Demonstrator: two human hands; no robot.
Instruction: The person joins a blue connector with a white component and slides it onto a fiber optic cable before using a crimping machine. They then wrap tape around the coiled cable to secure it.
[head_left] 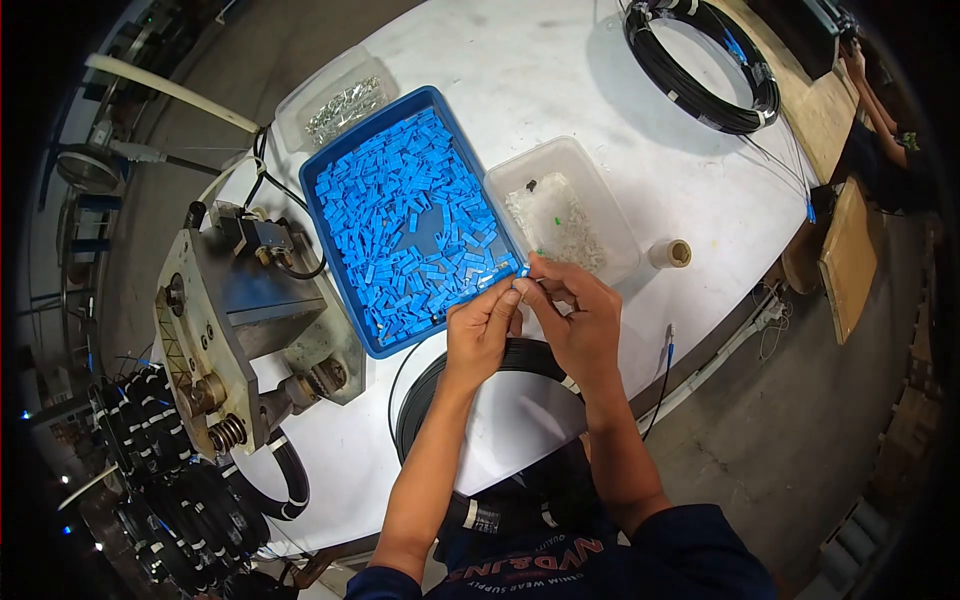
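My left hand (482, 328) and my right hand (577, 318) meet at the fingertips over the near right corner of the blue tray (345, 297). Both are closed, pinching a small blue fibre-optic connector (522, 270) between them. Its finer details are too small to make out. Many loose blue connector housings (385, 200) fill the tray. Beneath my wrists, a coil of black cable (415, 405) lies at the table's near edge, partly hidden by my forearms.
Right of the tray stands a clear plastic box (610, 215) with small whitish pieces. Another box (292, 112) holds metal parts. A metal press (240, 330) is at the left. A cardboard tube (670, 254) and a black cable coil (640, 75) are on the right.
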